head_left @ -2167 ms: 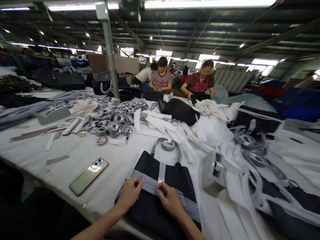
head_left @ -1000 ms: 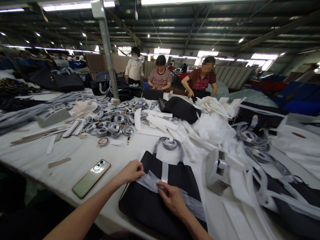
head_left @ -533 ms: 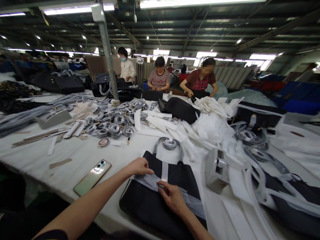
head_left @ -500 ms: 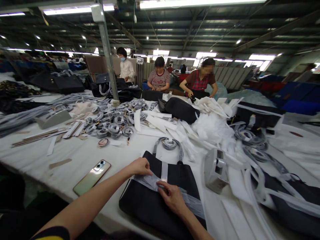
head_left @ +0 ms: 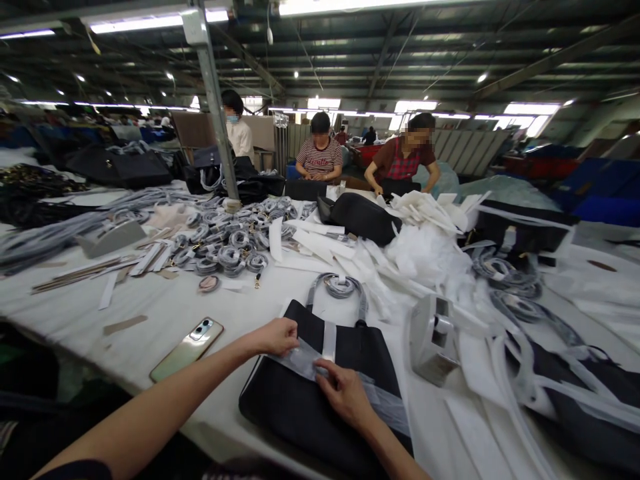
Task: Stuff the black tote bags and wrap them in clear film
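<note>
While the left hand (head_left: pixel 281 336) pinches translucent film (head_left: pixel 303 364), the right hand (head_left: pixel 346 395) touches it — curled, grip unclear.

A ribbed roof (head_left: pixel 340 40) and dark beams (head_left: pixel 550 65) form the overhead structure. Lit tube lights (head_left: pixel 150 22) are mounted below. A grey post (head_left: pixel 217 120) rises from the white-covered table (head_left: pixel 165 293); a white box (head_left: pixel 195 27) is fixed high on the post. Brown panels (head_left: pixel 261 133) and a grey ribbed partition (head_left: pixel 473 150) stand behind. Bright windows (head_left: pixel 533 117) line the far side.
</note>
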A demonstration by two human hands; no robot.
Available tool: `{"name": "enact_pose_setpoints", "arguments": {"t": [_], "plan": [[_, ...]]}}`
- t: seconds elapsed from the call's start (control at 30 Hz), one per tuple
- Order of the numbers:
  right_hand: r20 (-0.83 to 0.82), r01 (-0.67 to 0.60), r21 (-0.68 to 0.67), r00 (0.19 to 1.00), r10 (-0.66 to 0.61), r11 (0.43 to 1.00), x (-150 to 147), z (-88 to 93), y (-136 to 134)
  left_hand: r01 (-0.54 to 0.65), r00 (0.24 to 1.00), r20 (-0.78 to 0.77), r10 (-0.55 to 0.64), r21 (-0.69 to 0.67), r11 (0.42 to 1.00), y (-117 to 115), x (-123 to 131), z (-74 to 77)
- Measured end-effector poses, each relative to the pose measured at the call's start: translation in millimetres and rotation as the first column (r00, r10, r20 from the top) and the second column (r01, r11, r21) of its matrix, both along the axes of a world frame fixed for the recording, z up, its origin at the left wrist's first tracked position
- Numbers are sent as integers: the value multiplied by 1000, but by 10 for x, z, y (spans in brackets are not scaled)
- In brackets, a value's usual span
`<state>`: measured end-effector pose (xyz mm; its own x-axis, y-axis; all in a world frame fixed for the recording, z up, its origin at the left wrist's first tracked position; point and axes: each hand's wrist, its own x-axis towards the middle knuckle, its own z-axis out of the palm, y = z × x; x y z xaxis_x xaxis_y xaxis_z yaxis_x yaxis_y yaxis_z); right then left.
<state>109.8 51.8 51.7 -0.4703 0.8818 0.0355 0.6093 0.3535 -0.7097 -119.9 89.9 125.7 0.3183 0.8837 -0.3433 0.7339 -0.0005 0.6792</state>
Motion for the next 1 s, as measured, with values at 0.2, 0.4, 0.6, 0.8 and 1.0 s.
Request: {"name": "enact_pose_setpoints", "arguments": {"t": [0.2, 0.4, 0.6, 0.8, 1.0], "plan": [[12, -30, 2, 999, 30, 1000, 9, -15, 9, -55, 998, -11, 54, -89, 995, -84, -128, -170], [20, -51, -28, 998, 51, 998, -17, 8, 25, -99, 991, -105, 80, -188, 977, -58, -139, -235], [33, -41, -91, 998, 44, 995, -83, 21, 101, -105, 958, -281, 63, -135, 985, 37, -77, -225], [50, 11, -118, 999, -5, 993, -139, -10, 191, -131, 902, -417, 107, -30, 991, 261, -122, -238], [1, 127, -127, 992, -128, 984, -132, -100, 230, -205, 928, -332, 170, -72, 976, 152, -461, -317]]}}
